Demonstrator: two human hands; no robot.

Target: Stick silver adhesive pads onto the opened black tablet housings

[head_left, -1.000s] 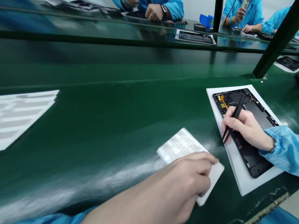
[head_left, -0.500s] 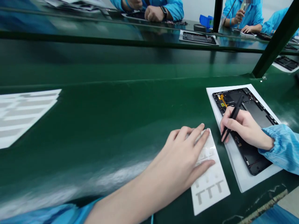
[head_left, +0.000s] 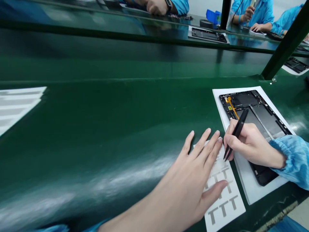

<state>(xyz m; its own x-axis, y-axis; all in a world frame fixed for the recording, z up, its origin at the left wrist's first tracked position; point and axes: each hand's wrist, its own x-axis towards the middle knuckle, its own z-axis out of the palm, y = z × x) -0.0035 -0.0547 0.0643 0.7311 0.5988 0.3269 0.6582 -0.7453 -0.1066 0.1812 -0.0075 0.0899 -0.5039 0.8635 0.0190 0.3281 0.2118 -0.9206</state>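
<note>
Holding: the right hand (head_left: 253, 145) grips black tweezers (head_left: 238, 133) in a narrow, pen-like pinch, with the tips angled down toward the label sheet.

Pressing: the left hand (head_left: 193, 174) is spread wide, its fingers fanned and its thumb out, lying over a white sheet of grey T-shaped labels (head_left: 225, 206) on the green bench mat (head_left: 96, 129).

Risks: the tweezer tips sit close to the left fingers, so a careless jab could prick them. Digging in too hard could crease or tear a label. If the sheet slid under the left hand, the tips could skid aside, and a slip to the right could scrape the open tablet chassis (head_left: 243, 100) or catch its orange flex cable (head_left: 230, 104).

Placing: the label sheet lies beneath the left hand and directly below the tweezer tips, between the two hands and just beside the white paper backing (head_left: 251, 190).

Surroundings: the tablet chassis lies on that paper, with the right hand above its lower part and a blue pleated sleeve (head_left: 292, 161) at the wrist. Across the bench, a co-worker's hand (head_left: 156, 6) rests near another chassis (head_left: 209, 34).
</note>
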